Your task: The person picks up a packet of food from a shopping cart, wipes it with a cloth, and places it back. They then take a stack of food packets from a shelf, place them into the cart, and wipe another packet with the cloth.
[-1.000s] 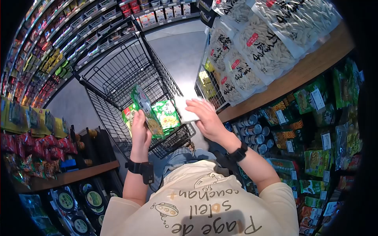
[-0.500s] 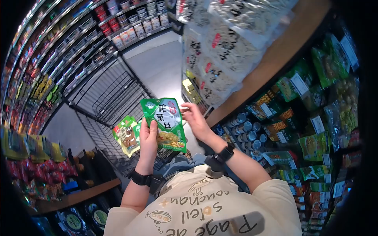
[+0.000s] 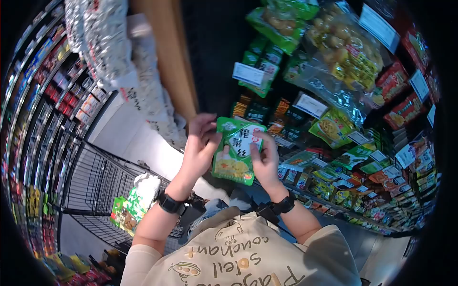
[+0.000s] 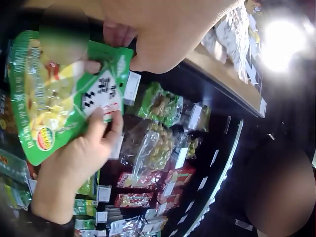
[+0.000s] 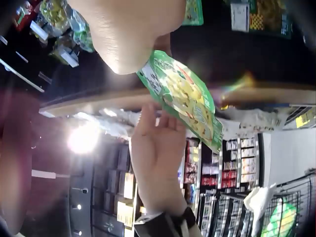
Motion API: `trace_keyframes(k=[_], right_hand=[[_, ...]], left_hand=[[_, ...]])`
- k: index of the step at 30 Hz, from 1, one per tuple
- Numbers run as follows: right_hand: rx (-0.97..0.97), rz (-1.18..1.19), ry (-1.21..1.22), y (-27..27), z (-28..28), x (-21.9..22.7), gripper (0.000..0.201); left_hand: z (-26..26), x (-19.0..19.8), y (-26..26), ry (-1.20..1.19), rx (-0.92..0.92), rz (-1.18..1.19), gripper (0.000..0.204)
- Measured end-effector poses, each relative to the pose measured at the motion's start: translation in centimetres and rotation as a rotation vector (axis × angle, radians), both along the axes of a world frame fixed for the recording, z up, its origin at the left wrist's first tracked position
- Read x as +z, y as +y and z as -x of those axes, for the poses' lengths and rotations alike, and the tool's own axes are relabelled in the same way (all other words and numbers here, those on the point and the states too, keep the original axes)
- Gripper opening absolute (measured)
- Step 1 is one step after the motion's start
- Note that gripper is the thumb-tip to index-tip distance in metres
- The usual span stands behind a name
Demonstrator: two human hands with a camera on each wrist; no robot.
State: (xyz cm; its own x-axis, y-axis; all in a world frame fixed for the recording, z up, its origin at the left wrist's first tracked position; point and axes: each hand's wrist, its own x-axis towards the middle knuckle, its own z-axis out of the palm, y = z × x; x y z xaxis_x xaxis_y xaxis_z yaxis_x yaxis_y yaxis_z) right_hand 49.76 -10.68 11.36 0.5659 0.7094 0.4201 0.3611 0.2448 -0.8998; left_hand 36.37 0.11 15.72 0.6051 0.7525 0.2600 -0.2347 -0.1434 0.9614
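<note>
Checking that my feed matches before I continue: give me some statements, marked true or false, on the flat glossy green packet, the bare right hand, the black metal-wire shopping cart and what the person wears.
1. The bare right hand pinches the flat glossy green packet. True.
2. A green-and-yellow plastic packet lies in the black metal-wire shopping cart. True.
3. The pinched packet is inside that cart too. False: it is held up outside the cart.
4. Only the right wrist wears a black band. False: a black band is on the left wrist too.
5. The cream fabric shirt carries printed lettering. True.
</note>
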Motion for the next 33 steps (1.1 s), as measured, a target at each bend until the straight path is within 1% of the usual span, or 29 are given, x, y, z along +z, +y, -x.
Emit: trace_keyframes(k=[1, 3, 5, 6, 7, 9, 10, 11, 12, 13, 14, 15, 16, 17, 19, 21, 23, 24, 27, 29, 33], right_hand=[[-0.032, 0.042, 0.032, -0.3, -1.4, 0.2, 0.025], [-0.113, 0.035, -0.058, 0.0, -4.1, -0.9, 0.027], [-0.118, 0.007, -0.066, 0.7, -6.1, -0.6, 0.028], [-0.107, -0.017, -0.074, 1.1, -6.9, -0.5, 0.029], [-0.124, -0.031, -0.14, 1.6, -7.8, -0.4, 0.03], [-0.105, -0.019, -0.117, 2.7, -8.7, 0.2, 0.031], [-0.1, -0.02, -0.109, 3.2, -8.9, 1.1, 0.031], [-0.053, 0.029, -0.055, 3.6, -9.1, 2.2, 0.031], [-0.006, 0.081, 0.0, 4.2, -9.2, 2.8, 0.031], [0.002, 0.083, 0.01, 5.3, -9.7, 2.2, 0.031], [-0.041, -0.04, -0.149, 6.7, -10.2, 1.0, 0.032], [-0.084, -0.161, -0.308, 7.5, -10.5, 0.9, 0.033], [-0.077, -0.088, -0.323, 7.8, -10.7, 1.1, 0.036], [-0.065, -0.089, -0.315, 8.3, -10.9, 1.0, 0.036], [-0.025, 0.003, -0.244, 9.1, -11.0, 0.9, 0.036], [-0.016, -0.034, -0.273, 9.2, -10.9, 1.0, 0.038], [0.101, -0.044, -0.278, 8.6, -10.6, 1.6, 0.039], [0.112, -0.047, -0.274, 8.5, -10.4, 1.8, 0.039], [0.099, -0.015, -0.22, 8.4, -10.3, 1.7, 0.04], [0.029, -0.101, -0.212, 9.3, -10.8, 1.0, 0.039], [-0.063, -0.114, -0.34, 10.0, -11.0, 1.5, 0.037]], left_hand=[[-2.0, 0.4, 0.6, 0.0, -0.016, -0.004, 0.041], [-5.9, 0.9, 1.5, -0.151, -0.088, 0.108, 0.039], [-8.6, 1.8, 2.5, -0.177, -0.183, 0.299, 0.043], [-9.8, 1.9, 2.9, -0.224, -0.192, 0.361, 0.042], [-10.3, 2.0, 3.1, -0.22, -0.193, 0.358, 0.042], [-10.9, 2.8, 3.4, -0.306, -0.203, 0.371, 0.037], [-11.2, 3.6, 3.1, -0.297, -0.109, 0.333, 0.032], [-11.3, 4.0, 3.4, -0.243, -0.058, 0.26, 0.028], [-11.2, 4.4, 3.8, -0.224, -0.049, 0.228, 0.027], [-11.1, 4.8, 4.2, -0.204, -0.042, 0.196, 0.026], [-11.2, 5.5, 4.2, -0.182, -0.014, 0.176, 0.025], [-11.2, 5.8, 4.3, -0.175, -0.005, 0.178, 0.025], [-11.2, 6.1, 4.4, -0.153, -0.001, 0.179, 0.024], [-11.2, 6.3, 4.5, -0.133, 0.005, 0.179, 0.023], [-11.2, 6.3, 4.6, -0.136, 0.021, 0.179, 0.021], [-11.2, 6.3, 4.7, -0.131, 0.013, 0.177, 0.02], [-11.1, 6.2, 4.6, -0.136, 0.01, 0.185, 0.02], [-11.0, 6.2, 4.7, -0.147, -0.006, 0.19, 0.019], [-11.0, 6.1, 4.7, -0.129, 0.007, 0.202, 0.019], [-10.9, 5.9, 4.7, -0.13, 0.015, 0.205, 0.019], [-10.8, 6.0, 4.7, -0.128, -0.004, 0.197, 0.019]])
